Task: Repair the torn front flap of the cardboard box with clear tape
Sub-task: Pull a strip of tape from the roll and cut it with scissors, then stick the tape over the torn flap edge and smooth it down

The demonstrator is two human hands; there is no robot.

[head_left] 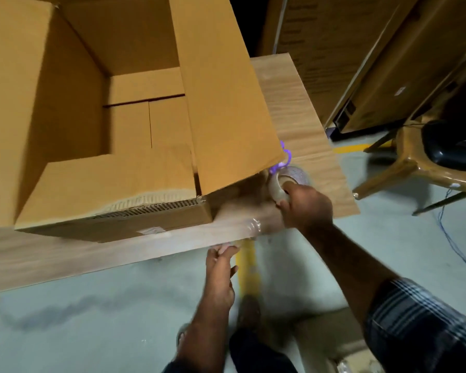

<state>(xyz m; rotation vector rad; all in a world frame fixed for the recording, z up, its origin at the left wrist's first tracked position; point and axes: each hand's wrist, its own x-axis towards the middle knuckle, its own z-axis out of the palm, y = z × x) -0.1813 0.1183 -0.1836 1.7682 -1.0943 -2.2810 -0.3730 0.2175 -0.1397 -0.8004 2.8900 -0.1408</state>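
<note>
A large open cardboard box (73,109) stands on a wooden table (304,109). Its front flap (113,181) is folded inward, and a ragged torn edge along the fold exposes the corrugation. My right hand (306,205) grips a roll of clear tape (287,181) just right of the box's front corner. A stretch of clear tape (249,223) runs from the roll down to my left hand (221,261), which pinches its free end at the table's front edge. A short piece of tape (151,230) is stuck on the box's front wall.
A purple scissors handle (281,160) pokes out behind the box's right flap, beside the roll. A wooden stool carrying a black object (452,146) stands at the right. Tall cardboard boxes (342,49) lean behind the table. A yellow floor line (249,267) and a blue cable (452,243) lie below.
</note>
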